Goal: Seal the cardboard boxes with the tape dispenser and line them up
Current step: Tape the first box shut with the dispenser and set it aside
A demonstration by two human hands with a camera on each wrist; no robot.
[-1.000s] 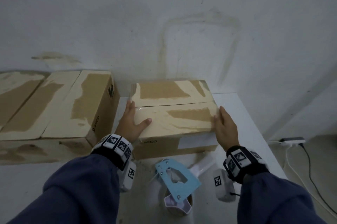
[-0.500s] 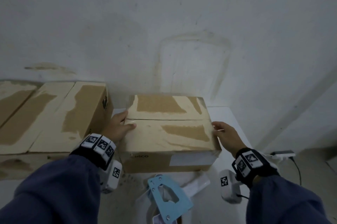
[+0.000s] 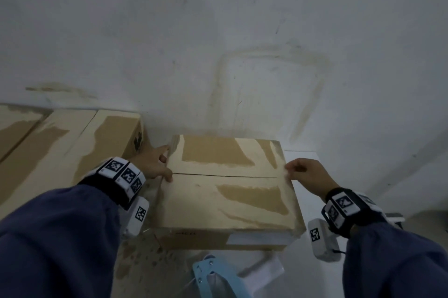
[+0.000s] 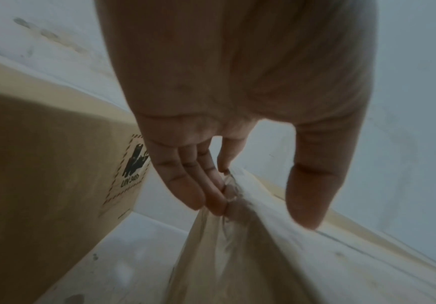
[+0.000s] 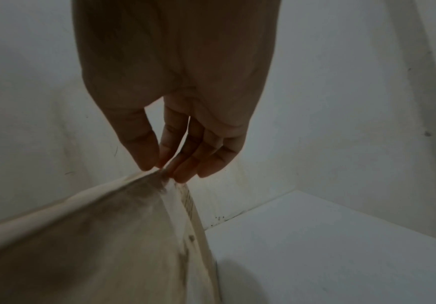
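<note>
Cardboard fills the middle of your head view: the box (image 3: 228,186) sits on the white desk (image 3: 303,159) against the wall (image 3: 218,30), flaps closed, the seam across its top still a dark open line. Your left hand (image 3: 152,164) is at the left end of that seam, thumb on the top face, fingers down the side. Your right hand (image 3: 305,174) is at the right end, fingertips pinching at the edge. More boxes (image 3: 72,147) stand in a row to the left, the nearest one near your box but apart from it. The blue tape dispenser (image 3: 215,278) lies on the desk in front of the box, touched by neither hand.

From your left wrist, the fingers (image 4: 193,185) are bent onto a clear, wrinkled film (image 4: 227,236) at the box's side, pinching it, with the thumb (image 4: 313,185) resting on the top edge. The neighbouring box (image 4: 55,164) shows a printed label.

From your right wrist, thumb and fingers (image 5: 185,162) nip the crumpled film (image 5: 159,185) at the box's corner, the desk (image 5: 328,246) below.
</note>
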